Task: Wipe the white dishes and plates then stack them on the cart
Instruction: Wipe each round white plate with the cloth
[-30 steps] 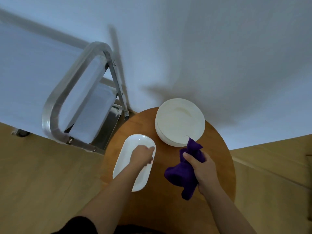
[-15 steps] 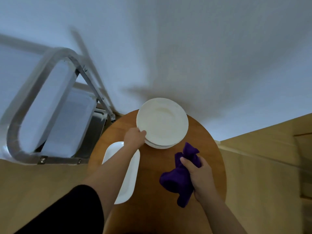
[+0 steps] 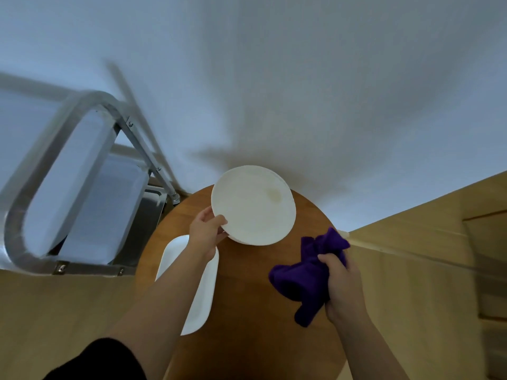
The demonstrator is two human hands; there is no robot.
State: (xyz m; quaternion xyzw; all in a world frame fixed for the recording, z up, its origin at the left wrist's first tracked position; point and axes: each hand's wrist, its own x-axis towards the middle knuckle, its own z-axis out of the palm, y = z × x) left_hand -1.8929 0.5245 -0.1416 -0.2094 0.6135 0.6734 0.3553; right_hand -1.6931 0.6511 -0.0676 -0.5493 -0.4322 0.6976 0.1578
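A white round plate (image 3: 253, 205) with a faint yellowish stain is raised over the far side of the round wooden table (image 3: 252, 292). My left hand (image 3: 207, 231) grips its near-left rim, thumb on top. It covers whatever lies beneath it. A white oblong dish (image 3: 201, 297) lies on the table's left side, partly hidden under my left forearm. My right hand (image 3: 344, 286) holds a crumpled purple cloth (image 3: 307, 272) above the table's right side.
A metal cart (image 3: 82, 187) with a looped tubular handle and a pale tray stands left of the table, close to its edge. A white wall rises behind. Light wooden floor surrounds the table, with a wooden unit (image 3: 491, 270) at the far right.
My left hand left the oblong dish, reached to the stack of round plates and took hold of the top plate's rim, lifting it. My right hand kept the cloth.
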